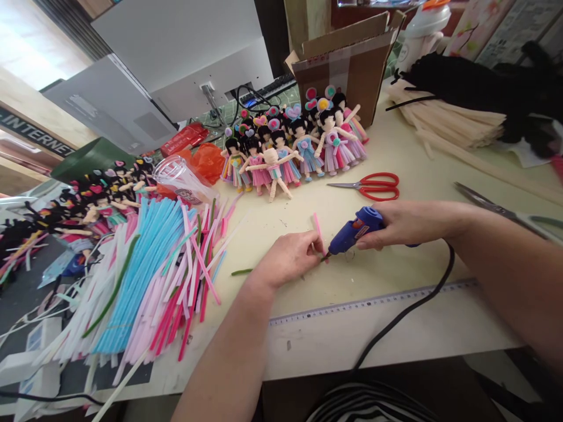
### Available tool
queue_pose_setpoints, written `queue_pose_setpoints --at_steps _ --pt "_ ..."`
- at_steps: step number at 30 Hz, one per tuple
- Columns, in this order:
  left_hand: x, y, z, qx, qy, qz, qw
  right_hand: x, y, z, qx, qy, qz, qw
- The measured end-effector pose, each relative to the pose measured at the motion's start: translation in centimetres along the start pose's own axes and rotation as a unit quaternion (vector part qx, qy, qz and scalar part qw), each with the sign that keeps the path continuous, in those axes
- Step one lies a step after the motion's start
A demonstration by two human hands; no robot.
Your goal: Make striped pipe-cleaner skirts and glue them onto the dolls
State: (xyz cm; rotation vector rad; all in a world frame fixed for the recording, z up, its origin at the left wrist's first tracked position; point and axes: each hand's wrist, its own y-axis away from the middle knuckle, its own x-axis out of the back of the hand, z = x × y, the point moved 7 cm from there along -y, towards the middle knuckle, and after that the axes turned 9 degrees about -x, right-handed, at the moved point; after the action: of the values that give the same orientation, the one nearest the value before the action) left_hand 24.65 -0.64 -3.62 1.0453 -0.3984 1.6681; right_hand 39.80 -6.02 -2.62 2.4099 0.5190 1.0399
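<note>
My right hand [398,224] is wrapped round a blue hot glue gun [347,235], its nozzle pointing down and left. The nozzle tip is right beside the fingertips of my left hand [294,255]. Those fingers pinch a short pink pipe cleaner [317,224], which sticks up past them; its lower end shows near the nozzle. Whether nozzle and pipe cleaner touch, I cannot tell. A green pipe cleaner piece [241,272] lies by my left wrist. Beyond my hands, an unfinished-looking beige doll [275,173] leans in front of several dressed pipe cleaner dolls [308,143].
Red-handled scissors [373,186] lie behind the glue gun, larger scissors [497,208] at right. Bundled pipe cleaners [141,275] spread on the left. A ruler strip [369,303] runs along the front; the gun's black cord [404,313] crosses it. A cardboard box [343,76] stands behind.
</note>
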Motion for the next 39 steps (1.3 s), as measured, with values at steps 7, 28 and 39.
queue_pose_setpoints --at_steps 7,28,39 --pt "0.1 0.1 0.1 0.007 -0.008 0.007 1.0 -0.4 -0.1 0.2 -0.004 0.014 -0.003 1.0" --pt "-0.6 0.1 -0.3 0.004 -0.003 0.003 1.0 -1.2 -1.6 2.0 0.008 -0.008 0.001 1.0" --pt "-0.3 0.1 -0.3 0.021 -0.013 -0.002 1.0 -1.2 -1.1 0.8 0.018 0.008 -0.011 1.0"
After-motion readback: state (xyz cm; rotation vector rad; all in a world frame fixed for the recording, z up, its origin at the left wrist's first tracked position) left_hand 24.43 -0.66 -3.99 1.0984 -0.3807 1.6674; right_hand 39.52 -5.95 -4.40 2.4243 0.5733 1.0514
